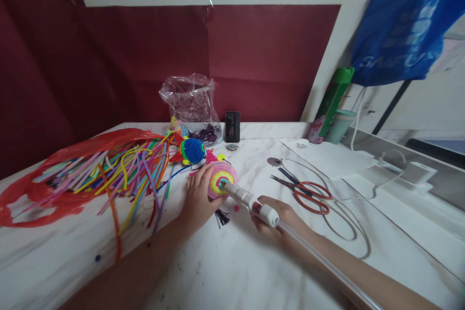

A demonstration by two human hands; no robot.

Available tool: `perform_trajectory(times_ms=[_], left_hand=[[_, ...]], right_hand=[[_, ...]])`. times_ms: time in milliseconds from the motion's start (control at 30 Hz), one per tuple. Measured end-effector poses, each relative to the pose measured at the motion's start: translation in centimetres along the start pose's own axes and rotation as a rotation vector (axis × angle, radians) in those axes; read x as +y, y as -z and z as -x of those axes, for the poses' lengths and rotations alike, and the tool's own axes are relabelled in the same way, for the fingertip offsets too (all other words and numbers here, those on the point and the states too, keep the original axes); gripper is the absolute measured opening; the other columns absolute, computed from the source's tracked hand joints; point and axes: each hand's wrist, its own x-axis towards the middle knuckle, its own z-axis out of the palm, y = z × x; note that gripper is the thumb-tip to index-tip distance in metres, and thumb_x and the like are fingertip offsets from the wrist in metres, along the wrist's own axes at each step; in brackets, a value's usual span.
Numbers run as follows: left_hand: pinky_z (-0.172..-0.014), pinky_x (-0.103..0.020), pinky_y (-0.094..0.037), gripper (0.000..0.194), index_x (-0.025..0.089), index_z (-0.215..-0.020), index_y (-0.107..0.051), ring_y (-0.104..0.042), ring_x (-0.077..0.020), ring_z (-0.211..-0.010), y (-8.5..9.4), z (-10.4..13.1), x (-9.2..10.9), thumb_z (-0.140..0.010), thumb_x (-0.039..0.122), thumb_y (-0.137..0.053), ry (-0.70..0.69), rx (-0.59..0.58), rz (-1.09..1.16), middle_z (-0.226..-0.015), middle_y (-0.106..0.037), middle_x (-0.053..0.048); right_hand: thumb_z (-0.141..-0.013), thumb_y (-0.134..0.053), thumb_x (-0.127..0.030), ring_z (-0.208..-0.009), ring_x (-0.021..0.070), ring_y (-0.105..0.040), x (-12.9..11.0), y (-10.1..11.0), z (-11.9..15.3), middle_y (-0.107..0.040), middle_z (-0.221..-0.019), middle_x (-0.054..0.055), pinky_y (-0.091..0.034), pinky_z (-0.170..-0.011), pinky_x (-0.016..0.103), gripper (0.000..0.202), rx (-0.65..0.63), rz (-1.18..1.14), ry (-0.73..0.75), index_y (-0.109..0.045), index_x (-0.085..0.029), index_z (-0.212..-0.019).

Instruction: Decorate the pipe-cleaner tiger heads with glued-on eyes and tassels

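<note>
My left hand [201, 193] is wrapped around the side of a pink craft ball [229, 168] with yellow and teal rings, wound from pipe cleaner. In my right hand [278, 218] is a white hot glue gun [250, 199], its nozzle at the teal centre of the ball; I cannot tell whether it touches. A clear glue stick [327, 261] sticks out of the gun's back end. Just behind the ball lies a blue, green and red pipe-cleaner figure [192, 150]. A dark tassel [222, 218] shows below the ball.
Many coloured pipe cleaners [125, 169] lie on a red plastic bag [78, 210] at left. Orange-handled scissors [305, 193] and a looped white cable [358, 232] are at right. A phone [232, 127] and a clear plastic bag [192, 101] stand at the back.
</note>
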Motion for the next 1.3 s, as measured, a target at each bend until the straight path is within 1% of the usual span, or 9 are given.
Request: perform_trajectory(times_ms=[200, 333, 500, 633, 700, 867, 1033, 1167, 1300], left_hand=[[-0.102, -0.046, -0.034, 0.068, 0.021, -0.133, -0.038, -0.046, -0.0302, -0.125, 0.0, -0.1, 0.0, -0.072, 0.028, -0.066, -0.014, 0.005, -0.004, -0.136, -0.049, -0.015], [-0.102, -0.046, -0.034, 0.067, 0.021, -0.133, -0.038, -0.045, -0.0305, -0.125, 0.0, 0.0, 0.0, -0.072, 0.027, -0.065, -0.016, 0.002, -0.010, -0.137, -0.048, -0.014], [-0.102, -0.046, -0.034, 0.067, 0.021, -0.133, -0.038, -0.045, -0.0304, -0.125, -0.1, 0.0, -0.2, -0.072, 0.028, -0.065, -0.039, 0.008, -0.012, -0.136, -0.049, -0.014], [-0.102, -0.046, -0.034, 0.066, 0.021, -0.133, -0.039, -0.045, -0.0305, -0.125, -0.1, 0.0, -0.2, -0.073, 0.029, -0.065, -0.027, 0.006, -0.018, -0.136, -0.049, -0.014], [-0.102, -0.046, -0.034, 0.066, 0.021, -0.133, -0.039, -0.045, -0.0305, -0.125, 0.0, -0.1, -0.1, -0.073, 0.029, -0.065, -0.028, 0.000, -0.013, -0.136, -0.049, -0.014], [-0.103, -0.047, -0.033, 0.065, 0.022, -0.132, -0.040, -0.047, -0.0305, -0.124, 0.0, -0.1, 0.1, -0.073, 0.030, -0.065, -0.036, 0.013, -0.007, -0.135, -0.051, -0.014], [-0.101, -0.047, -0.034, 0.065, 0.021, -0.132, -0.039, -0.047, -0.0313, -0.123, -0.1, -0.1, -0.1, -0.074, 0.035, -0.066, -0.031, 0.028, -0.014, -0.134, -0.051, -0.015], [-0.101, -0.046, -0.034, 0.066, 0.023, -0.132, -0.040, -0.046, -0.0311, -0.124, 0.1, -0.2, 0.0, -0.073, 0.036, -0.067, -0.026, -0.006, -0.025, -0.135, -0.050, -0.013], [-0.102, -0.046, -0.034, 0.071, 0.023, -0.132, -0.041, -0.043, -0.0321, -0.126, 0.5, -0.7, 0.0, -0.068, 0.037, -0.070, -0.051, -0.058, -0.060, -0.136, -0.049, -0.013]], right_hand=[[-0.077, -0.046, -0.011, -0.052, 0.0118, -0.054, 0.3, -0.2, 0.0, -0.056, -0.062, 0.001, -0.041, -0.050, 0.022, 0.013, 0.037, 0.015, -0.022, -0.052, -0.020, -0.069], [-0.076, -0.047, -0.011, -0.051, 0.0116, -0.053, 0.2, -0.2, -0.1, -0.056, -0.061, 0.001, -0.041, -0.049, 0.022, 0.013, 0.029, -0.012, 0.008, -0.052, -0.020, -0.068], [-0.076, -0.047, -0.010, -0.052, 0.0113, -0.053, 0.1, -0.3, 0.0, -0.055, -0.061, 0.000, -0.041, -0.049, 0.021, 0.013, 0.026, -0.013, -0.022, -0.050, -0.019, -0.068], [-0.077, -0.046, -0.010, -0.052, 0.0112, -0.052, 0.2, -0.3, 0.1, -0.054, -0.061, 0.000, -0.040, -0.050, 0.021, 0.013, 0.031, -0.012, 0.005, -0.049, -0.020, -0.068], [-0.078, -0.045, -0.011, -0.053, 0.0115, -0.052, 0.1, -0.1, 0.1, -0.054, -0.062, 0.001, -0.041, -0.050, 0.022, 0.013, 0.010, -0.018, 0.008, -0.049, -0.019, -0.069], [-0.080, -0.045, -0.012, -0.054, 0.0119, -0.052, -0.4, 0.6, 0.0, -0.056, -0.063, 0.002, -0.041, -0.051, 0.022, 0.015, -0.022, -0.042, -0.022, -0.049, -0.019, -0.068], [-0.078, -0.047, -0.012, -0.053, 0.0116, -0.051, -0.5, 0.9, -0.1, -0.056, -0.063, 0.001, -0.040, -0.050, 0.022, 0.012, -0.027, -0.025, -0.077, -0.050, -0.019, -0.069], [-0.079, -0.046, -0.013, -0.053, 0.0117, -0.051, -0.4, 0.8, 0.0, -0.055, -0.062, 0.001, -0.040, -0.051, 0.021, 0.013, -0.028, -0.032, -0.078, -0.049, -0.020, -0.068], [-0.077, -0.047, -0.013, -0.052, 0.0120, -0.052, -0.1, 0.6, -0.1, -0.055, -0.061, 0.000, -0.040, -0.051, 0.021, 0.011, -0.017, -0.016, -0.076, -0.049, -0.020, -0.068]])
